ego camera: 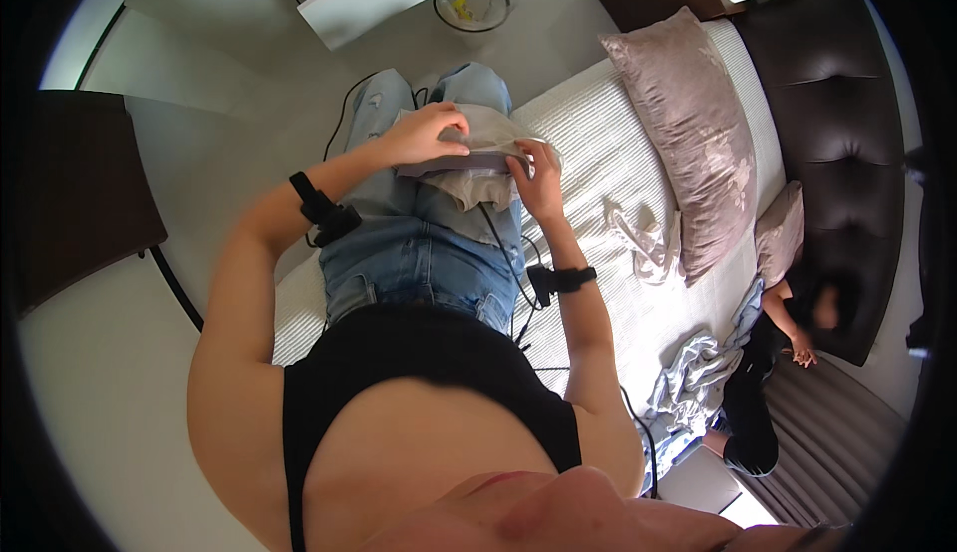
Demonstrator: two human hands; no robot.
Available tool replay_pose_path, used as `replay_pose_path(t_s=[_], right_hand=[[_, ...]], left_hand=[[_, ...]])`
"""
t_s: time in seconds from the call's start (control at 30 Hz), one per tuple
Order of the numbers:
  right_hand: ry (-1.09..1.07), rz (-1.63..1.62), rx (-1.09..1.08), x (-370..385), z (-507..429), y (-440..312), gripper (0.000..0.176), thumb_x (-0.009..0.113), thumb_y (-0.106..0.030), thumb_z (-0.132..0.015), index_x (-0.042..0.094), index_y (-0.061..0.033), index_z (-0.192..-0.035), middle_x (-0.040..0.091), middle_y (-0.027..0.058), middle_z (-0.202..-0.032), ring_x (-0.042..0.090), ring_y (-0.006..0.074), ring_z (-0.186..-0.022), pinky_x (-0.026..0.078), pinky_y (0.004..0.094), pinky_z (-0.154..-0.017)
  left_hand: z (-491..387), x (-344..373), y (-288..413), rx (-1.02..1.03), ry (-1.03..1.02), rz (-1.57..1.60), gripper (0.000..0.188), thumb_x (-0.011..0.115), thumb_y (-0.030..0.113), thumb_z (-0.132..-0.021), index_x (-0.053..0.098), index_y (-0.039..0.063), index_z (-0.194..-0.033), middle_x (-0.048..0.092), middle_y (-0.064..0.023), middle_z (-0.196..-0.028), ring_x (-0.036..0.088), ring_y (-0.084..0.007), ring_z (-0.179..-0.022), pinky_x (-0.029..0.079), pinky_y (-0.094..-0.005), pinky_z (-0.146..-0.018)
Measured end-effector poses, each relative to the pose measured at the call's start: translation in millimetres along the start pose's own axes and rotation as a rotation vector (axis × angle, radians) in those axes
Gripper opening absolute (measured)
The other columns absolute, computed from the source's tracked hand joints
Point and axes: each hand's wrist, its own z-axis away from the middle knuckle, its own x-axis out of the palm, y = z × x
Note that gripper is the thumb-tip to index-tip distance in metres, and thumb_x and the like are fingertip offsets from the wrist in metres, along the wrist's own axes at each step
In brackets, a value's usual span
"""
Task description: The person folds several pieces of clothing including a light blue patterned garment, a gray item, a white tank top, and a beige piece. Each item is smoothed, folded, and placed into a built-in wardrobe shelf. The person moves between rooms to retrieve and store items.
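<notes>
A thin off-white cloth point(490, 122) with a grey band point(469, 164) lies bunched across my lap, over the light blue jeans point(389, 208). My left hand point(428, 133) holds its left part, thumb along the band and fingers curled over the pale fabric. At the band's right end, my right hand point(538, 178) grips the cloth between thumb and fingers. The cloth's lower folds point(482, 192) hang below the band between my hands. Parts of the fabric are hidden under my fingers.
I sit on a bed with a striped white cover point(583, 126). A white cloth item point(647, 242), a large mauve pillow point(684, 133) and crumpled clothes point(691, 380) lie to the right. A person point(755, 395) sits beyond. Black cables point(497, 234) run by my legs; a wastebasket point(471, 6) stands ahead.
</notes>
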Motion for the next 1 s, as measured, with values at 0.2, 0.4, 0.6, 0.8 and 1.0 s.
replay_pose_path(t_s=[0.2, 0.4, 0.6, 0.8, 1.0], right_hand=[[-0.210, 0.070, -0.189, -17, -36, -18, 0.042, 0.082, -0.016, -0.081, 0.067, -0.0033, -0.118, 0.062, 0.0158, -0.128, 0.064, 0.0361, -0.114, 0.055, 0.0416, -0.093], [-0.336, 0.251, -0.441, -25, -35, -16, 0.036, 0.078, -0.012, -0.082, 0.070, -0.0050, -0.116, 0.060, 0.0151, -0.129, 0.065, 0.0344, -0.110, 0.056, 0.0405, -0.092], [-0.219, 0.147, -0.129, -23, -42, -19, 0.014, 0.066, -0.009, -0.093, 0.065, -0.0043, -0.106, 0.067, 0.0190, -0.094, 0.066, 0.0398, -0.090, 0.054, 0.0458, -0.079], [0.281, 0.287, -0.066, -72, -66, -70, 0.012, 0.065, -0.003, -0.091, 0.062, -0.0033, -0.103, 0.066, 0.0171, -0.090, 0.062, 0.0397, -0.086, 0.049, 0.0478, -0.075], [0.154, -0.121, -0.366, -19, -67, -127, 0.010, 0.065, 0.001, -0.087, 0.063, 0.0008, -0.097, 0.068, 0.0191, -0.092, 0.068, 0.0370, -0.084, 0.055, 0.0399, -0.076]], left_hand=[[-1, 21, 43, 0.138, 0.150, -0.195, 0.035, 0.082, 0.023, -0.078, 0.068, 0.010, -0.107, 0.062, -0.0081, -0.107, 0.061, -0.0308, -0.105, 0.051, -0.0414, -0.088], [-7, 46, 20, 0.107, 0.103, -0.169, 0.024, 0.074, 0.014, -0.082, 0.067, 0.008, -0.104, 0.066, -0.0102, -0.099, 0.063, -0.0339, -0.098, 0.051, -0.0433, -0.085], [3, 20, -4, -0.162, 0.127, -0.310, 0.017, 0.068, 0.008, -0.085, 0.068, 0.005, -0.101, 0.066, -0.0151, -0.098, 0.062, -0.0385, -0.095, 0.050, -0.0449, -0.086], [-1, -57, 13, -0.219, 0.487, 0.002, 0.025, 0.060, 0.006, -0.090, 0.067, 0.003, -0.114, 0.067, -0.0152, -0.101, 0.066, -0.0300, -0.098, 0.052, -0.0389, -0.085], [-37, -52, 119, -0.174, 0.527, 0.740, 0.028, 0.060, 0.005, -0.089, 0.062, 0.004, -0.117, 0.067, -0.0136, -0.097, 0.066, -0.0195, -0.086, 0.052, -0.0328, -0.075]])
